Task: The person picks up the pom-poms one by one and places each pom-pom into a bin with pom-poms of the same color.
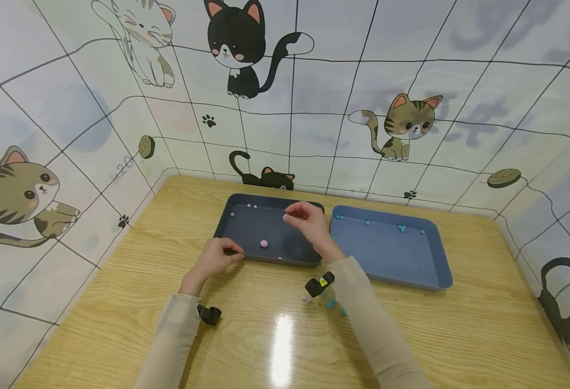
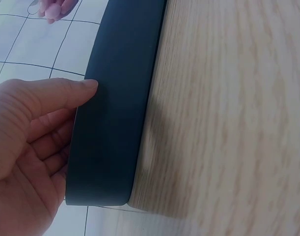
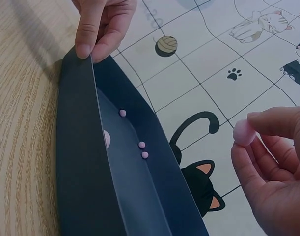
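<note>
My right hand (image 1: 310, 224) is raised over the dark blue-grey tray (image 1: 285, 229). Between its thumb and fingertips it pinches a pink ball (image 3: 244, 132), seen close up in the right wrist view. My left hand (image 1: 215, 256) grips the rim at the tray's near left corner, thumb (image 2: 88, 88) on the outer wall and the other fingers behind it. Inside this tray lie a larger pink ball (image 1: 263, 243) and several small pink balls (image 3: 142, 145), some along the far and left walls.
A lighter blue tray (image 1: 387, 251) stands right of the dark one, with several small teal balls (image 1: 402, 228) inside. On the wooden table (image 1: 246, 324) near my right forearm lie small pink balls (image 1: 306, 299) and teal balls (image 1: 330, 303). A cat-patterned wall (image 1: 323, 119) rises behind.
</note>
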`<action>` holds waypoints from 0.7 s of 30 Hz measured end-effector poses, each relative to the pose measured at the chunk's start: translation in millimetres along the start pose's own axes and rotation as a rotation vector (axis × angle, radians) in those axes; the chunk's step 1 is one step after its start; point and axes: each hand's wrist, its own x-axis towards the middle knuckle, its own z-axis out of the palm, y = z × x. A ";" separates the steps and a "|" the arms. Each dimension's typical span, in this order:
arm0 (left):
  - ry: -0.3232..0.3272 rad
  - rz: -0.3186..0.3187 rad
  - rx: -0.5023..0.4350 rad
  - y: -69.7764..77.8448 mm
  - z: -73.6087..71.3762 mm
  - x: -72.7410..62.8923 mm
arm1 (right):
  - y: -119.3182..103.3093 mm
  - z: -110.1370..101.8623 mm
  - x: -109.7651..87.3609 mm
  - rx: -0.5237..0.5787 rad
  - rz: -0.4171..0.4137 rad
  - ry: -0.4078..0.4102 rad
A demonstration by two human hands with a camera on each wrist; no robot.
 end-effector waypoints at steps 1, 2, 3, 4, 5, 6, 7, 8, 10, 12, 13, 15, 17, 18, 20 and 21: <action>0.001 0.002 -0.001 -0.1 -0.1 -0.1 | 0.7 0.5 0.9 -0.002 0.005 0.004; 0.002 0.002 -0.004 0.0 -0.2 0.0 | 1.2 0.9 1.8 -0.006 0.010 0.006; 0.002 0.003 -0.004 0.3 -0.3 -0.1 | 1.8 1.3 2.8 -0.009 0.017 0.008; 0.002 0.004 -0.005 0.2 -0.4 0.0 | 2.1 1.7 3.6 -0.008 0.025 0.011; 0.002 0.004 -0.006 0.3 -0.4 0.1 | 2.4 1.9 4.4 -0.007 0.031 0.012; 0.003 0.005 -0.007 0.2 -0.7 0.0 | 3.0 2.1 5.3 -0.011 0.037 0.013; 0.002 0.006 -0.006 0.1 -0.6 0.1 | 3.3 2.3 6.1 -0.011 0.042 0.015; 0.001 0.006 -0.005 -0.1 -0.7 0.1 | 3.7 2.4 6.9 -0.011 0.047 0.017; 0.000 0.006 -0.005 -0.4 -0.4 0.4 | 3.9 2.6 8.2 -0.010 0.053 0.020; 0.000 0.008 -0.004 -0.6 -0.1 0.6 | 3.4 2.6 8.9 -0.010 0.059 0.020; -0.001 0.008 -0.004 -0.6 0.1 0.8 | 2.8 2.7 9.1 -0.008 0.063 0.019; -0.001 0.009 -0.004 -0.9 0.6 1.2 | 2.1 2.7 9.6 -0.008 0.075 0.017; -0.001 0.008 -0.004 -1.3 0.7 1.3 | 1.5 2.6 10.1 -0.009 0.085 0.014; -0.001 0.008 -0.005 -1.5 0.8 1.4 | 1.4 2.6 10.4 -0.010 0.093 0.014; -0.001 0.004 -0.005 -1.9 0.9 1.5 | 1.6 2.9 11.3 -0.011 0.102 0.014; -0.002 0.004 -0.005 -1.9 0.7 1.4 | 1.9 3.0 11.7 -0.009 0.104 0.015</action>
